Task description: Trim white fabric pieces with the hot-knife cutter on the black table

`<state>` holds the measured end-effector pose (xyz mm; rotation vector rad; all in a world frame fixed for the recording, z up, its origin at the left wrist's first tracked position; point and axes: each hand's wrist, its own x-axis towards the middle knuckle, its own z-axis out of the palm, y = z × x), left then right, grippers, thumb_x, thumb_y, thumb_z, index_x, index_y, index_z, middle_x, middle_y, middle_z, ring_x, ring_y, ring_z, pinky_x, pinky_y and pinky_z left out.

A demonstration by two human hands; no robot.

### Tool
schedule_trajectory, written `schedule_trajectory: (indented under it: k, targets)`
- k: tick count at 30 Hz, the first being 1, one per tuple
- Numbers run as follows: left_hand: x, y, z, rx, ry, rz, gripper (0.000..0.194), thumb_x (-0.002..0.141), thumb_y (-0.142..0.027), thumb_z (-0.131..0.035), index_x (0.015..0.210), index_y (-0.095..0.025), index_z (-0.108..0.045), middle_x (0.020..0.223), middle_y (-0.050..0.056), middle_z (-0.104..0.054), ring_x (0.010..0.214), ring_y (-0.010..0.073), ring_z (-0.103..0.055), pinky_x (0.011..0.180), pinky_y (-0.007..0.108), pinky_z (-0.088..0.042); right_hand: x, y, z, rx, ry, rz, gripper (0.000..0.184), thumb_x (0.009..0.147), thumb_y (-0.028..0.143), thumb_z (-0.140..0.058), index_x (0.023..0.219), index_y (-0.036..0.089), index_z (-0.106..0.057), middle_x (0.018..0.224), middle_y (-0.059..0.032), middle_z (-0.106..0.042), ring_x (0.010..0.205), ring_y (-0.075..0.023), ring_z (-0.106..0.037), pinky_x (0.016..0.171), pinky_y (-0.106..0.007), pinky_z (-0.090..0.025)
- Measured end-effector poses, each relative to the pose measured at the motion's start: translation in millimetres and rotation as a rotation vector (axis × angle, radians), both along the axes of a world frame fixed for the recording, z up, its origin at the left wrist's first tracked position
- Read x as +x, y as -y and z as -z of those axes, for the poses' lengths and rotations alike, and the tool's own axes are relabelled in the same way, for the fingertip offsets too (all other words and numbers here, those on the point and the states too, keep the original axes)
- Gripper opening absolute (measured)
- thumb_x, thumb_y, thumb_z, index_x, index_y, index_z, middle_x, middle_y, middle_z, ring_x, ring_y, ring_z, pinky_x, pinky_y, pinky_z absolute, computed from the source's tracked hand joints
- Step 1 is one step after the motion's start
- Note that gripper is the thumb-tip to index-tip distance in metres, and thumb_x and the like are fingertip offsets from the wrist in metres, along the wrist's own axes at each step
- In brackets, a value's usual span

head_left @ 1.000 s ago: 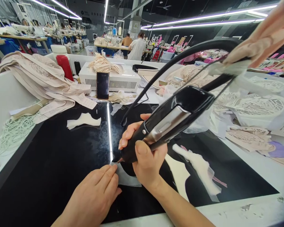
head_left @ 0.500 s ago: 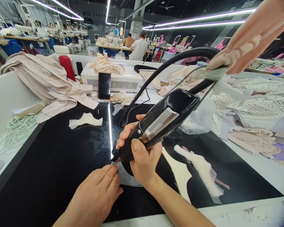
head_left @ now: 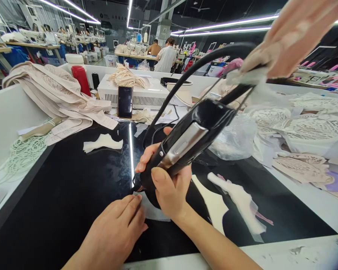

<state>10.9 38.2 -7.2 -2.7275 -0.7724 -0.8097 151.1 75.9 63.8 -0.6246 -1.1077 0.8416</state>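
Note:
My right hand [head_left: 169,187] is closed around a black handheld power tool [head_left: 194,123] with a silver lever along its body. The tool leans down to the left. Its narrow tip is close to the fingertips of my left hand [head_left: 118,221]. Those fingers are pressed together and hold a piece of thin, sheer fabric [head_left: 154,212] against the black work mat [head_left: 73,210]. Part of this fabric is hidden under both hands. Whether the tip touches it, I cannot tell. A thick black cable [head_left: 183,78] arches from the tool's upper end.
Cream cut pieces [head_left: 211,202] and white scraps [head_left: 236,198] lie to the right; another scrap [head_left: 103,142] is at the back left. Behind stand a phone [head_left: 125,102] and a white vented box [head_left: 146,98]. A blurred pinkish-beige band [head_left: 295,41] hangs above the tool.
The tool and my right hand have shifted slightly left. The band above has moved a little left as well. My left hand remains almost in place.

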Motion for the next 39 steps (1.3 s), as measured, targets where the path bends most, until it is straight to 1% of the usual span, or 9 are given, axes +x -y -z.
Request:
schedule_trajectory:
  k: [5, 9, 13, 15, 19, 23, 27, 33, 39]
  targets:
    - [-3.3, 2.2, -4.6, -0.038, -0.041, 0.015, 0.039, 0.108, -0.029, -0.031, 0.114, -0.014, -0.067, 0.111, 0.010, -0.073, 0.099, 0.0245, -0.071, 0.078, 0.036, -0.058, 14.5, 10.6, -29.9, 0.017, 0.133, 0.108, 0.040, 0.073, 0.025, -0.084, 0.092, 0.025, -0.049, 0.078, 0.0038, -0.062, 0.069, -0.0146, -0.063, 0.055, -0.026, -0.055]
    - [-5.0, 3.4, -6.5, -0.032, -0.068, 0.016, 0.039, 0.107, -0.032, -0.033, 0.118, -0.016, -0.066, 0.114, 0.011, -0.072, 0.102, 0.0253, -0.070, 0.080, 0.037, -0.058, 22.1, 22.7, -37.9, -0.014, 0.130, 0.218, 0.040, 0.073, 0.021, -0.083, 0.096, 0.026, -0.051, 0.078, 0.0040, -0.061, 0.064, -0.0138, -0.061, 0.053, -0.028, -0.055]
    - [-6.7, 4.1, -5.7, -0.004, -0.067, 0.027, 0.038, 0.107, -0.031, -0.034, 0.119, -0.015, -0.066, 0.116, 0.013, -0.071, 0.102, 0.0252, -0.070, 0.080, 0.036, -0.057, 28.7, 35.6, -32.0, -0.005, 0.106, 0.244, 0.043, 0.070, 0.019, -0.086, 0.097, 0.025, -0.053, 0.081, 0.0027, -0.062, 0.065, -0.0137, -0.061, 0.054, -0.028, -0.056]
    - [-7.6, 4.5, -5.5, -0.011, -0.074, 0.030, 0.038, 0.107, -0.031, -0.033, 0.119, -0.016, -0.067, 0.115, 0.013, -0.072, 0.102, 0.0255, -0.070, 0.079, 0.037, -0.058, 32.5, 40.4, -26.9, 0.007, 0.089, 0.240, 0.044, 0.073, 0.021, -0.085, 0.103, 0.025, -0.054, 0.082, 0.0026, -0.062, 0.062, -0.0124, -0.060, 0.051, -0.027, -0.055]
    - [-10.0, 4.2, -4.5, -0.002, -0.109, 0.041, 0.037, 0.106, -0.033, -0.036, 0.118, -0.016, -0.067, 0.115, 0.014, -0.071, 0.103, 0.0263, -0.070, 0.080, 0.038, -0.058, 35.6, 44.2, -17.8, 0.039, 0.088, 0.203, 0.044, 0.081, 0.036, -0.080, 0.113, 0.026, -0.052, 0.086, 0.0012, -0.061, 0.061, -0.0118, -0.059, 0.050, -0.027, -0.054]
    - [-11.9, 2.8, -1.9, 0.016, -0.158, 0.052, 0.037, 0.106, -0.030, -0.035, 0.121, -0.016, -0.066, 0.120, 0.014, -0.070, 0.107, 0.0260, -0.068, 0.083, 0.038, -0.058, 31.3, 45.3, -16.9, 0.004, 0.107, 0.213, 0.045, 0.079, 0.044, -0.081, 0.104, 0.027, -0.047, 0.081, 0.0023, -0.059, 0.057, -0.0130, -0.059, 0.047, -0.027, -0.052]
    - [-11.8, 2.2, -1.6, 0.029, -0.174, 0.053, 0.039, 0.107, -0.030, -0.032, 0.122, -0.017, -0.066, 0.120, 0.013, -0.070, 0.107, 0.0266, -0.069, 0.081, 0.039, -0.059, 32.9, 49.0, -18.5, 0.003, 0.130, 0.212, 0.043, 0.078, 0.041, -0.082, 0.100, 0.027, -0.048, 0.078, 0.0023, -0.059, 0.055, -0.0137, -0.059, 0.046, -0.028, -0.052]
    - [-11.4, 4.0, -5.0, 0.010, -0.138, 0.045, 0.040, 0.107, -0.034, -0.033, 0.120, -0.017, -0.067, 0.121, 0.014, -0.070, 0.106, 0.0261, -0.069, 0.080, 0.038, -0.060, 45.2, 54.3, -10.4, 0.017, 0.086, 0.214, 0.042, 0.083, 0.036, -0.077, 0.115, 0.030, -0.052, 0.081, -0.0003, -0.058, 0.055, -0.0144, -0.056, 0.043, -0.027, -0.048]
    - [-11.8, 3.3, -4.9, 0.014, -0.145, 0.047, 0.041, 0.107, -0.032, -0.033, 0.120, -0.016, -0.068, 0.121, 0.015, -0.070, 0.106, 0.0276, -0.070, 0.079, 0.040, -0.060, 45.5, 55.9, -5.9, 0.014, 0.070, 0.202, 0.039, 0.085, 0.030, -0.074, 0.117, 0.030, -0.051, 0.083, -0.0005, -0.057, 0.058, -0.0146, -0.057, 0.046, -0.027, -0.049]
